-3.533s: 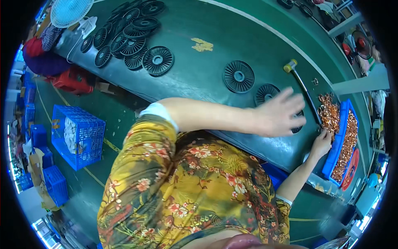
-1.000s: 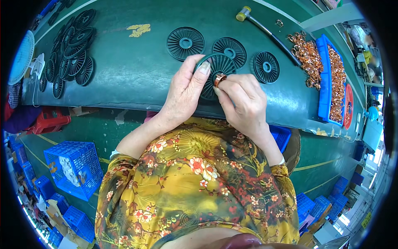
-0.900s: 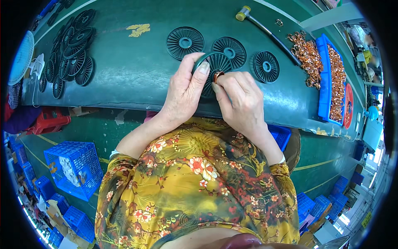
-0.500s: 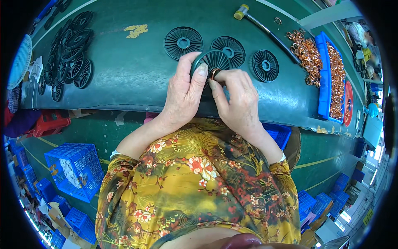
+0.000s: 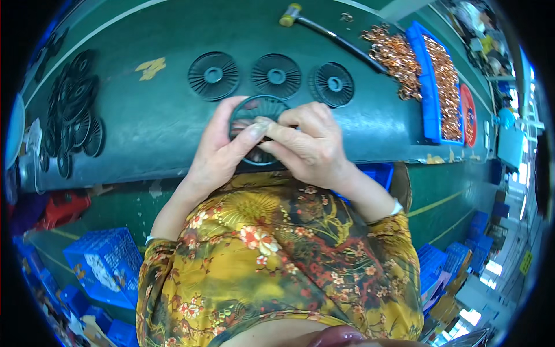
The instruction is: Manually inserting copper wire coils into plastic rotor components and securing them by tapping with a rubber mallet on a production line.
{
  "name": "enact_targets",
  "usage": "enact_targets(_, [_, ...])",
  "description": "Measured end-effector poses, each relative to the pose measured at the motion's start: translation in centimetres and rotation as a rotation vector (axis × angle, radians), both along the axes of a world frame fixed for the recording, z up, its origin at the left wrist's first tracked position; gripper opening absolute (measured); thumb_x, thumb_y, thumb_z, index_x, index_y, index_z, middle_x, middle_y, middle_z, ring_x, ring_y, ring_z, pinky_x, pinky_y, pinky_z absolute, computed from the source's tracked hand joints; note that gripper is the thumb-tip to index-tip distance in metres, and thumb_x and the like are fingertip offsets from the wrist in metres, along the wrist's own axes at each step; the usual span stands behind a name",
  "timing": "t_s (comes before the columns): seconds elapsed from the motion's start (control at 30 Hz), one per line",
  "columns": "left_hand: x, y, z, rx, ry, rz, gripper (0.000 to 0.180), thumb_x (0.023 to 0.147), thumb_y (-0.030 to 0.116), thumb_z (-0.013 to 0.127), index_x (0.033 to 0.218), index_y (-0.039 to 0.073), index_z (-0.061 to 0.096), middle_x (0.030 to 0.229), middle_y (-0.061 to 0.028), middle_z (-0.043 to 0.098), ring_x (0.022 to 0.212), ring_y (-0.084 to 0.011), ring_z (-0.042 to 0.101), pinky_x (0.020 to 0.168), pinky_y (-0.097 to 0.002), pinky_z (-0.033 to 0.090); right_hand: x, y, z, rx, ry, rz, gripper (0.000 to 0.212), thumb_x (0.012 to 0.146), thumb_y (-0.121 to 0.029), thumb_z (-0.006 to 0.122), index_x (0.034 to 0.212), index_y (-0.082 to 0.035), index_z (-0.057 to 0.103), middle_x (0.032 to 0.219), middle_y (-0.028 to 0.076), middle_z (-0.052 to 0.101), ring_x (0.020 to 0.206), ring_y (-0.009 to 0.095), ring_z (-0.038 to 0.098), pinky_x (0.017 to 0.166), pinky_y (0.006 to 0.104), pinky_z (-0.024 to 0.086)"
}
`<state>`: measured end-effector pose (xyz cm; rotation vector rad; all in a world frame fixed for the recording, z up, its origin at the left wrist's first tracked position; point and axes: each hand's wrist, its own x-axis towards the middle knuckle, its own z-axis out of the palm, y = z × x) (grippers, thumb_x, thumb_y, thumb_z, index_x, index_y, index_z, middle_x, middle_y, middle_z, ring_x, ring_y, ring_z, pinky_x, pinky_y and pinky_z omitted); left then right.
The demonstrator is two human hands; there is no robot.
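Observation:
My left hand [image 5: 222,144] is wrapped round the rim of a round dark spoked plastic grille [image 5: 266,106], which is tilted near the table's front edge. The fingers of my right hand [image 5: 312,141] are pinched together over the middle of that grille, beside my left thumb. What lies between those fingertips is hidden. Beyond my hands three similar grilles lie flat in a row: a left one [image 5: 213,75], a middle one [image 5: 276,76] and a right one [image 5: 334,84].
A heap of dark grilles [image 5: 75,110] covers the table's left part. On the right are a mallet [image 5: 335,37], loose copper-coloured clips [image 5: 396,58], a blue tray [image 5: 425,87] of such clips and a red dish [image 5: 469,115]. Blue crates [image 5: 104,260] stand on the floor.
The view has shifted, so the table's things appear further left. My left hand has turned the grille to face up more. A copper-coloured ring seen at my right fingertips is now hidden.

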<state>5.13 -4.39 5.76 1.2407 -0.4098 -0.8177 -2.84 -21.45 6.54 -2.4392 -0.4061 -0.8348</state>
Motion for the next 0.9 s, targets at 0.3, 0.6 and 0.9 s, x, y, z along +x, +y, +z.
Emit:
enact_targets(0.3, [2.5, 1.5, -1.0, 0.144, -0.51, 0.457, 0.044, 0.092, 0.007, 0.06, 0.129, -0.001, 0.039, 0.106, -0.0121, 0.062, 0.09, -0.0147, 0.063, 0.076, -0.0277, 0.053, -1.6, -9.1, -1.9, 0.419, 0.134, -0.698, 0.026, 0.084, -0.014, 0.069, 0.107, -0.002, 0.067, 0.09, 0.012, 0.066, 0.07, 0.017, 0.062, 0.066, 0.0277, 0.051])
enact_targets(0.6, [-0.6, -2.5, -1.3, -0.152, -0.234, 0.372, 0.045, 0.093, 0.011, 0.061, 0.13, 0.002, 0.036, 0.113, -0.0096, 0.057, 0.095, -0.0134, 0.06, 0.08, -0.0266, 0.051, -0.8, -2.4, -0.9, 1.066, 0.61, 0.004, 0.043, 0.093, -0.018, 0.062, 0.13, -0.002, 0.048, 0.109, 0.007, 0.06, 0.091, 0.011, 0.058, 0.078, 0.0256, 0.049])
enact_targets(0.9, [-0.6, -1.7, -2.2, -0.059, -0.287, 0.273, 0.045, 0.093, 0.013, 0.061, 0.129, 0.0, 0.036, 0.104, -0.0115, 0.064, 0.093, -0.0142, 0.062, 0.081, -0.0271, 0.051, 0.5, 0.7, -1.9, 1.014, 0.669, -0.185, 0.037, 0.088, -0.027, 0.069, 0.112, -0.003, 0.052, 0.085, 0.003, 0.064, 0.065, 0.008, 0.058, 0.056, 0.0224, 0.047])
